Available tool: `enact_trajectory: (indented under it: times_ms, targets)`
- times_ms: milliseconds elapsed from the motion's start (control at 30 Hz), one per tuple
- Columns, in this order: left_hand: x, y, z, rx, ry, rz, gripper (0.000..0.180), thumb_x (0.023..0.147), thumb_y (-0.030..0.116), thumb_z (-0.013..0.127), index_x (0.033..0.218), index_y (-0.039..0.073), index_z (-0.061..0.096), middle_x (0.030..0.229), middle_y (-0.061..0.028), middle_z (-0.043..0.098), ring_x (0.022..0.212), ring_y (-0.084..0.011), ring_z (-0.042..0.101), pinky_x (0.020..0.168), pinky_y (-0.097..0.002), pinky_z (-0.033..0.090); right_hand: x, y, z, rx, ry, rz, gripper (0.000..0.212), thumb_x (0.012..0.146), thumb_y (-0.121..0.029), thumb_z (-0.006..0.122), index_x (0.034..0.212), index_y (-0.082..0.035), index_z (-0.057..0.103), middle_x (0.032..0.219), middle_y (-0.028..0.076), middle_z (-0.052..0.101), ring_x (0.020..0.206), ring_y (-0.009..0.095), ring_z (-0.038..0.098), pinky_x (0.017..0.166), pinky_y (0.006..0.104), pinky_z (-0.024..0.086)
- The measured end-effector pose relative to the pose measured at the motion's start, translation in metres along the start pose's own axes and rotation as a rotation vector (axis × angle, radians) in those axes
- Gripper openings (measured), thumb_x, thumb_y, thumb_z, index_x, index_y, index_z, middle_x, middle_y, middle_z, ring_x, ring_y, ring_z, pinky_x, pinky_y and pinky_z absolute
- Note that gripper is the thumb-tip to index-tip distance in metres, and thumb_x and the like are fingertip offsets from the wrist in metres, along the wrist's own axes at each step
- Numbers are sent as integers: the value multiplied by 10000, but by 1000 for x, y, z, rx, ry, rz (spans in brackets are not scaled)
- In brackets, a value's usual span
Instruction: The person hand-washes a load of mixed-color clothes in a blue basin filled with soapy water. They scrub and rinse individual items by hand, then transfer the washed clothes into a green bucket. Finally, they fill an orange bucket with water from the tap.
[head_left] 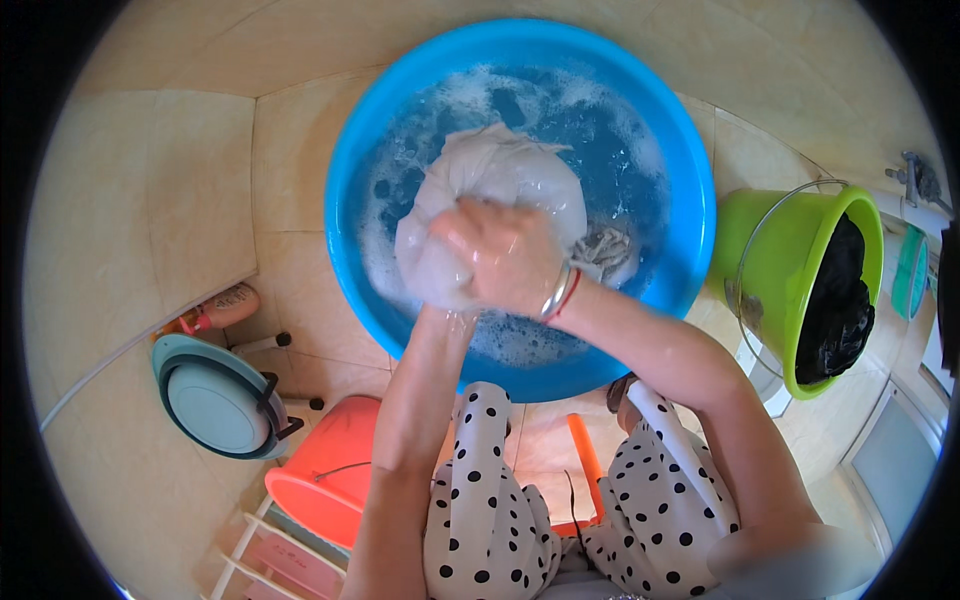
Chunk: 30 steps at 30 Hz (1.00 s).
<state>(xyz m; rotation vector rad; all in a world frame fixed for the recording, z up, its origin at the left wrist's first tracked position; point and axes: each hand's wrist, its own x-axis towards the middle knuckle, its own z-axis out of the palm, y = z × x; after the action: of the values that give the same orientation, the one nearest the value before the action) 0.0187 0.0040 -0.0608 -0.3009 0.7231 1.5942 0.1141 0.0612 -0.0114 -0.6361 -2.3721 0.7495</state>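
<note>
A wet, soapy white cloth point(500, 170) is bunched up above the water in a large blue basin point(340, 200). My right hand point(505, 255) presses into it with curled fingers, gripping the fabric near its lower middle; a silver bangle and a red cord circle that wrist. My left forearm point(420, 390) reaches up to the same bundle. Cloth and suds cover the left hand, so its fingers are hidden. To the right of the bundle, a crumpled grey patterned cloth point(603, 250) lies partly in the foamy water.
A green bucket point(740, 235) holding black plastic leans at the right, below a wall tap point(912, 175). On the left are stacked pale-green basins point(215, 405), a pink bottle point(235, 303), an orange-red bucket point(320, 480) and a white rack point(250, 540). My knees in dotted trousers point(480, 500) border the basin.
</note>
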Motion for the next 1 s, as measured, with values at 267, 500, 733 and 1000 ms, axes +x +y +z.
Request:
enact_trajectory:
  times_ms: [267, 500, 733, 1000]
  targets:
    - [3, -6, 5, 374, 219, 141, 484, 915, 120, 539, 1388, 85, 441, 1274, -73, 563, 1180, -212, 542, 972, -373, 466, -38, 124, 4, -75, -162, 345, 312, 788, -161, 629, 1088, -173, 544, 986, 126, 604, 830, 353, 654, 647, 451, 535]
    - [16, 13, -70, 840, 419, 360, 496, 865, 122, 704, 1318, 92, 505, 1215, -56, 606, 1079, -189, 579, 899, -313, 459, -70, 117, 8, -298, -319, 412, 476, 804, -173, 645, 1263, -239, 539, 1394, 125, 403, 1138, 378, 553, 814, 459, 525]
    - [28, -15, -40, 566, 318, -37, 561, 928, 273, 653, 1415, 114, 426, 1259, -62, 588, 1105, -207, 580, 927, -352, 469, -85, 187, 59, -131, -567, 894, 535, 800, -88, 600, 1325, -87, 493, 1266, 215, 550, 1188, 368, 529, 916, 443, 495]
    - [45, 4, -19, 112, -195, -197, 686, 969, 603, 392, 1494, 165, 335, 1467, -93, 426, 1314, -245, 439, 1080, -397, 375, -38, 31, -19, 478, -206, 252, 502, 773, -114, 717, 1252, -98, 568, 1163, 127, 589, 1026, 316, 606, 920, 379, 495]
